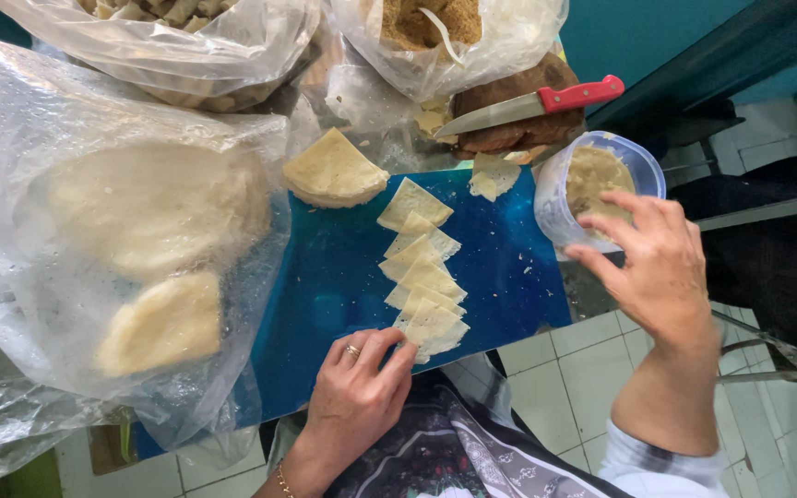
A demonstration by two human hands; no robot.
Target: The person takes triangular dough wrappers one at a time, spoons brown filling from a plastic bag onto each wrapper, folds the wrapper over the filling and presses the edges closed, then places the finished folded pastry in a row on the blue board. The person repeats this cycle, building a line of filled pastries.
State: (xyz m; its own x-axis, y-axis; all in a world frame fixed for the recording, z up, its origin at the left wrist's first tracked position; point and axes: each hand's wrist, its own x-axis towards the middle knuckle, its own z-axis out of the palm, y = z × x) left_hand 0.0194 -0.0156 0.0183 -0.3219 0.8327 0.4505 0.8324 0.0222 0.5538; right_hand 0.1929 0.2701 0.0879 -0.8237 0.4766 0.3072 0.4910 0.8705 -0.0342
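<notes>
Nearest the camera, the left hand rests on the blue board, fingertips pinching the lowest of the overlapping dough triangles. Further off, the right hand hovers loosely open, holding nothing, fingertips at the rim of a clear plastic tub of filling. Behind lie a red-handled knife and bags of dough rounds.

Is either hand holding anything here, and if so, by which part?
The left hand pinches the near edge of the nearest dough wrapper on the blue board. The right hand reaches over the plastic tub; it grips nothing.
</notes>
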